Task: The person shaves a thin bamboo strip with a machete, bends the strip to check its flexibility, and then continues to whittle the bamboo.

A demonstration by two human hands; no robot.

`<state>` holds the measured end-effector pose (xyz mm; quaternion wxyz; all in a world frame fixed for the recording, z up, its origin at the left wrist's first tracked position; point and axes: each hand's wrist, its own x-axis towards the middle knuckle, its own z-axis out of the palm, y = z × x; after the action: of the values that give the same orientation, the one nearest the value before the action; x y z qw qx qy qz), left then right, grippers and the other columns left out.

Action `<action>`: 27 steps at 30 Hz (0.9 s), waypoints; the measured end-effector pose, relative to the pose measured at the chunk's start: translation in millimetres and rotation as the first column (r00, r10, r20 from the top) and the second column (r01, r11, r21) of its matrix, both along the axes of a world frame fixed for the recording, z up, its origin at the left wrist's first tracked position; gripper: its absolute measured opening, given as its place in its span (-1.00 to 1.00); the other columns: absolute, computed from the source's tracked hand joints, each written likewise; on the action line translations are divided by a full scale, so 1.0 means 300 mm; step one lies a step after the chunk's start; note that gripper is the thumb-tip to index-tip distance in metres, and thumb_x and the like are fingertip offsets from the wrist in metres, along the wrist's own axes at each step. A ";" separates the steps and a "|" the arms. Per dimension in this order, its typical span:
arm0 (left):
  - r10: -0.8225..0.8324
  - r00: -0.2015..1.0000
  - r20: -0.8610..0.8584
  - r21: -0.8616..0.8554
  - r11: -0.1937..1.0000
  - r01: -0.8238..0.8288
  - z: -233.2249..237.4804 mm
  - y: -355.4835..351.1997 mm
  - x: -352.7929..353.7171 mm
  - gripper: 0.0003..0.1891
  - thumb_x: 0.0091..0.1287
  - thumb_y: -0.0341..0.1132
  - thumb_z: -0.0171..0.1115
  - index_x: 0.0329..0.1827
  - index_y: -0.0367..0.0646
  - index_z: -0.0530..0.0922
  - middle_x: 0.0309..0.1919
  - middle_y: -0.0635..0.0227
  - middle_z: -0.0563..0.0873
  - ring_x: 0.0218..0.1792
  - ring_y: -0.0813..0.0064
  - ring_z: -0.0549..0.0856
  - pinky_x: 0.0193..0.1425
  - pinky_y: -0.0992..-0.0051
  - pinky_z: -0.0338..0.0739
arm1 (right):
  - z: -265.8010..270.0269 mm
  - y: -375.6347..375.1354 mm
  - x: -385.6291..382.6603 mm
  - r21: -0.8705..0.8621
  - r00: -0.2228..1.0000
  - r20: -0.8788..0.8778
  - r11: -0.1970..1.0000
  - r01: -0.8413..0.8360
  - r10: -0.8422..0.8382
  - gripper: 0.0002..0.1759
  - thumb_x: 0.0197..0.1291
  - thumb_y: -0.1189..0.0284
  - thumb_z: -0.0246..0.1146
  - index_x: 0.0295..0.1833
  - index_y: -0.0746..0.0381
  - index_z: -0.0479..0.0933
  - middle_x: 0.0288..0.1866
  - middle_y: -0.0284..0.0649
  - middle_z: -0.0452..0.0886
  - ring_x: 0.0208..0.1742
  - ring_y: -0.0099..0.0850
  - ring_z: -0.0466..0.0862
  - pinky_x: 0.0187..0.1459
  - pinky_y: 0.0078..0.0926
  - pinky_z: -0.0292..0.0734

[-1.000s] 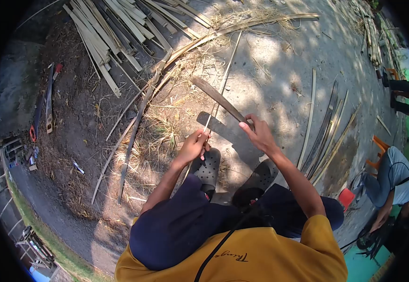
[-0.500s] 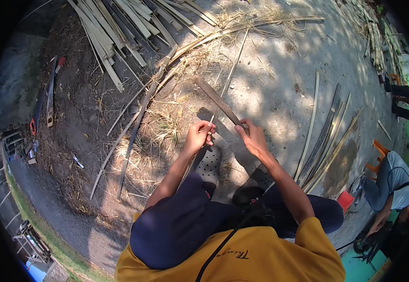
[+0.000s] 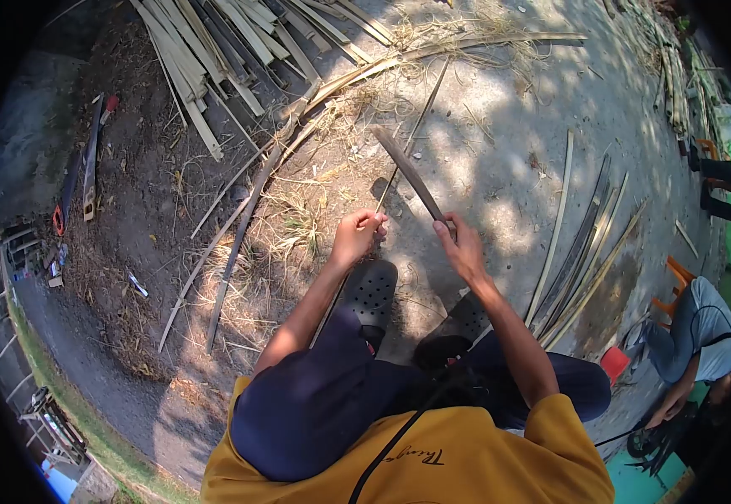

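My left hand (image 3: pixel 358 236) is closed on a long thin strip (image 3: pixel 420 118), which runs from the ground above down past my left knee. My right hand (image 3: pixel 463 246) grips the lower end of a flat, dark, blade-like piece (image 3: pixel 409 172); its far end points up and left, close to the thin strip. Whether it is a tool or a piece of wood I cannot tell. A gap separates the two hands. Both are above my grey perforated shoes.
Piled strips (image 3: pixel 185 67) lie at the upper left, more strips (image 3: pixel 588 244) at the right. A saw (image 3: pixel 91 172) is on the ground at the left. Another person (image 3: pixel 701 328) sits low at the right edge; someone's legs (image 3: pixel 726 185) show above.
The dark flat piece has shifted right and is held more steeply, with my right hand slightly to the right. The thin strip looks darker and slightly shifted; my left hand still holds it.
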<state>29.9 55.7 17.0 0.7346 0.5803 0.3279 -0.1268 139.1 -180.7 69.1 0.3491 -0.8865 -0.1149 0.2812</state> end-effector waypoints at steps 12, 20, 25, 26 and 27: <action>0.075 0.992 0.102 0.151 0.984 -0.090 -0.021 -0.012 0.004 -0.81 0.60 -0.25 0.31 -0.17 -0.15 0.70 -0.42 0.51 0.77 -0.63 0.79 0.50 -0.59 0.62 0.32 | -0.040 0.063 -0.060 -0.009 0.975 0.142 0.985 -0.172 0.171 -0.39 0.41 -0.10 0.36 0.17 0.25 0.63 -0.49 0.04 0.70 -0.35 0.11 0.78 -0.22 -0.01 0.63; 0.001 0.999 0.054 -0.103 0.995 0.004 -0.020 -0.005 0.001 -0.72 0.71 -0.19 0.09 0.01 -0.19 0.68 -0.56 0.57 0.58 -0.63 0.77 0.38 -0.54 0.60 0.21 | -0.053 0.068 -0.038 0.002 0.976 0.126 0.983 -0.182 0.180 -0.36 0.40 -0.16 0.34 0.15 0.23 0.64 -0.48 0.04 0.73 -0.34 0.08 0.81 -0.19 0.01 0.67; -0.031 0.995 0.092 -0.172 0.984 0.047 -0.030 -0.024 0.008 -0.66 0.77 -0.10 -0.03 -0.11 -0.09 0.59 -0.62 0.69 0.32 -0.69 0.81 0.23 -0.64 0.62 0.06 | -0.026 0.094 -0.024 -0.107 0.955 0.119 0.960 -0.260 0.272 -0.38 0.43 -0.14 0.31 0.16 0.24 0.65 -0.44 0.07 0.73 -0.33 0.09 0.80 -0.23 -0.02 0.64; -0.006 0.999 0.050 -0.257 0.966 0.019 -0.008 -0.024 0.001 -0.65 0.76 -0.09 -0.04 -0.17 -0.07 0.56 -0.62 0.70 0.30 -0.70 0.81 0.21 -0.65 0.61 0.04 | -0.032 0.094 -0.027 -0.109 0.956 0.115 0.960 -0.258 0.270 -0.38 0.43 -0.14 0.31 0.16 0.24 0.65 -0.44 0.07 0.73 -0.33 0.09 0.80 -0.23 -0.02 0.64; 0.012 1.000 -0.020 -0.278 0.961 -0.017 0.033 -0.024 0.009 -0.66 0.75 -0.09 -0.04 -0.24 0.00 0.48 -0.62 0.73 0.25 -0.70 0.81 0.18 -0.67 0.61 -0.01 | -0.038 0.100 -0.024 -0.144 0.945 0.137 0.950 -0.278 0.297 -0.37 0.43 -0.16 0.29 0.15 0.23 0.66 -0.45 0.07 0.73 -0.32 0.11 0.79 -0.23 -0.01 0.65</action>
<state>32.6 48.7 27.0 0.8067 0.4679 0.3178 -0.1715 131.8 -150.9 57.5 0.2389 -0.8993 -0.2527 0.2651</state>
